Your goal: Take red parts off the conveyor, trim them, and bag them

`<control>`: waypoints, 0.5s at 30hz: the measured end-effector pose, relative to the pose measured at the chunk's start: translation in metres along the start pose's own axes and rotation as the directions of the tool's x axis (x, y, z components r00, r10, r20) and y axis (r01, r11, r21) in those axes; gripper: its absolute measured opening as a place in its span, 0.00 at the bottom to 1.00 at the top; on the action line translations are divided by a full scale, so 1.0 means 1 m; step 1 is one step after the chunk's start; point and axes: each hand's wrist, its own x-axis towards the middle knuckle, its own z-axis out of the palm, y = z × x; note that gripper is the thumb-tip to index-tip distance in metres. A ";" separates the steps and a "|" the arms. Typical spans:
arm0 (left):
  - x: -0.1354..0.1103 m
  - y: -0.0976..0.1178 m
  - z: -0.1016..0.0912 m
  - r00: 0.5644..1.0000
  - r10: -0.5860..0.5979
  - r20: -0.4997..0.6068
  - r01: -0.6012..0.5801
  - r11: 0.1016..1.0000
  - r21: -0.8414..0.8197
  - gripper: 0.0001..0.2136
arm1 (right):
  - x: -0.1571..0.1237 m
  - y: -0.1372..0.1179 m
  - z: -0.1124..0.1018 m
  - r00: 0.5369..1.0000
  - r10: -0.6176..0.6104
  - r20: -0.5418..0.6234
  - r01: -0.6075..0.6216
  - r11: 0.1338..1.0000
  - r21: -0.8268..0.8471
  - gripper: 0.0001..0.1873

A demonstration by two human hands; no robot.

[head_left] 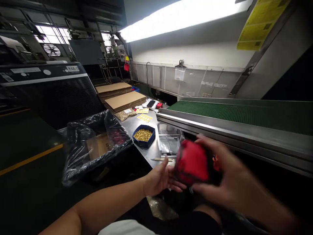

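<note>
My right hand grips a red block-shaped piece with dark edges, blurred by motion, so its exact kind is unclear. My left hand is beside the piece's left side, palm turned up, fingers stretched out and apart. Whether its fingertips touch the piece is hard to make out. Beyond the hands, a blue bin of small gold-coloured parts stands on the metal table. A pen-like tool lies near my left thumb, close to a clear plastic tray.
A box lined with clear plastic stands at the left. Cardboard sheets, a bag of small parts, yellow label sheets and a phone lie farther back. A green conveyor belt with a metal rail runs along the right.
</note>
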 end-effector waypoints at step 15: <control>-0.043 -0.003 -0.072 0.990 -0.052 -0.132 -0.040 0.791 -0.611 0.46 | -0.029 0.171 0.216 0.516 0.832 -0.202 -0.830 0.544 0.121 0.65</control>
